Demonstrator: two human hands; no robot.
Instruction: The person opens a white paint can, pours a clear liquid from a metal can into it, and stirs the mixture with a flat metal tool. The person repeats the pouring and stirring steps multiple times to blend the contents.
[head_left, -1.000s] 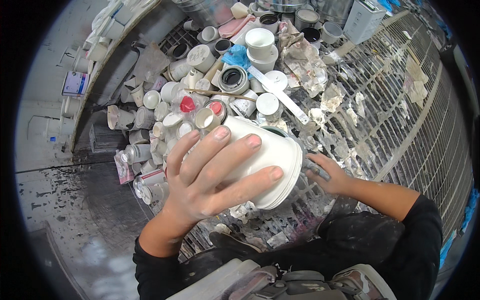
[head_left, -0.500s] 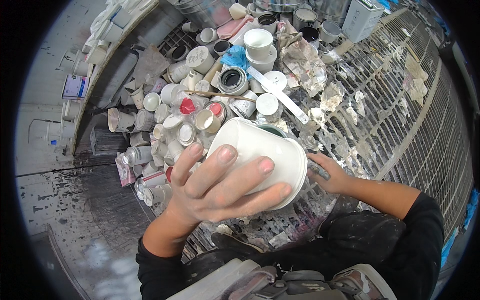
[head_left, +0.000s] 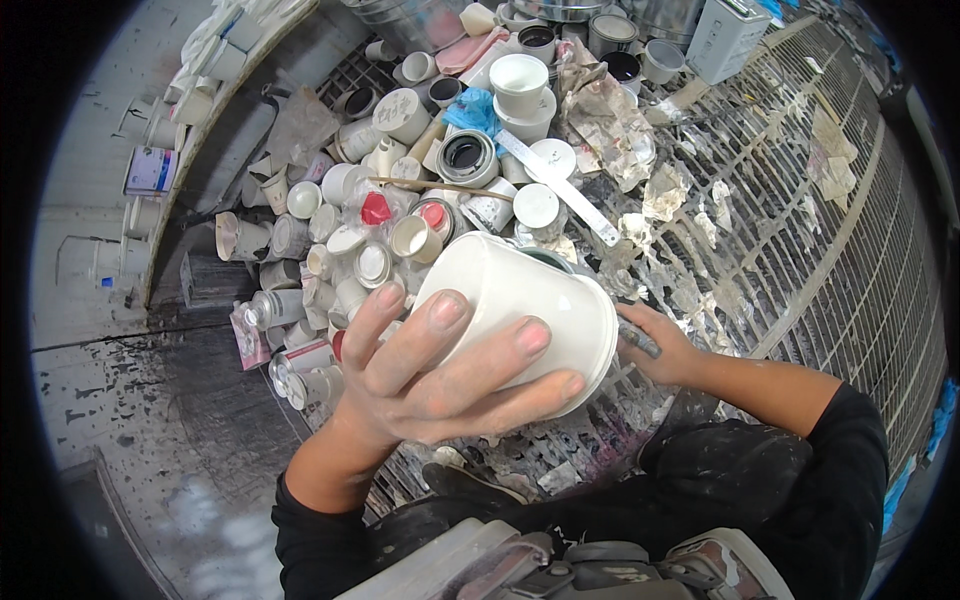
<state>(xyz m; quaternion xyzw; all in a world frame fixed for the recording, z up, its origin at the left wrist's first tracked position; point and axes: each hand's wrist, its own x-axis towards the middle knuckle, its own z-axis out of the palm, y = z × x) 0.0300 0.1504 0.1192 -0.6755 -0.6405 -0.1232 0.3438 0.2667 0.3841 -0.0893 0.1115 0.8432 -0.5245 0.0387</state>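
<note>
My left hand (head_left: 450, 375) grips a white plastic tub (head_left: 530, 305), tilted on its side, with fingers spread across its wall. Behind the tub shows part of a dark green rim (head_left: 548, 255); whether it belongs to another container, I cannot tell. My right hand (head_left: 655, 350) is closed round a grey, dirty handle (head_left: 638, 340) at the tub's right; what that handle leads to is hidden behind the tub.
A heap of used cups, tubs and lids (head_left: 400, 115) lies ahead, with a white stick (head_left: 590, 215), blue plastic (head_left: 468, 112) and crumpled paper. A dirty metal grating (head_left: 840, 280) spreads right. A ledge with cups (head_left: 200, 110) runs along the left; a metal can (head_left: 728, 40) stands behind.
Since a second ago my left hand and the white tub have shifted slightly right, and the hand sits lower on the tub. My right hand has barely moved.
</note>
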